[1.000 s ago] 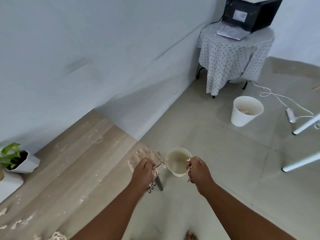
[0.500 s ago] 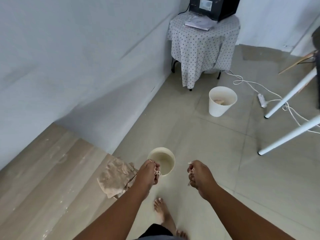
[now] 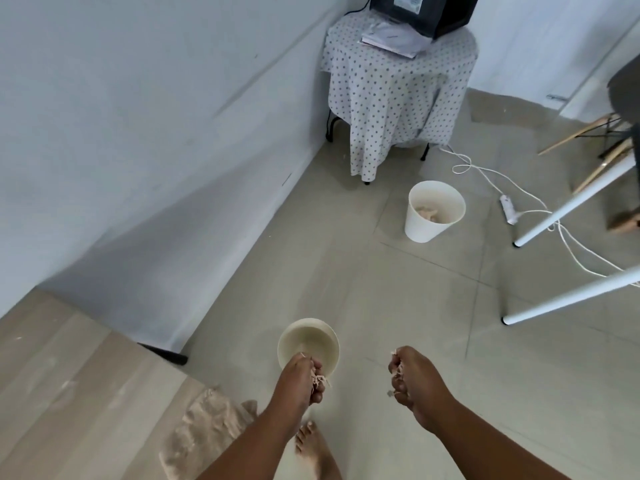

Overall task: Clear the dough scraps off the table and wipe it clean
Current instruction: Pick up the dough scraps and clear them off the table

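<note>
Over the grey tiled floor, just off the corner of the pale wood-grain counter, both hands are held out and well apart. The left hand has its fingers curled tight round a wad of pale, stringy dough scraps, which protrude from the fist; the same hand appears to hold the small cream round bowl by its near rim, though the grip on the bowl is hidden. The right hand is likewise clenched on dough scraps, with thin shreds showing at the thumb side. A crumpled beige cloth lies on the counter's corner, overhanging the edge. The counter surface carries faint whitish smears. Further off on the floor stands a white plastic waste bin with pale dough lumps inside, near a small table under a spotted cloth.
</note>
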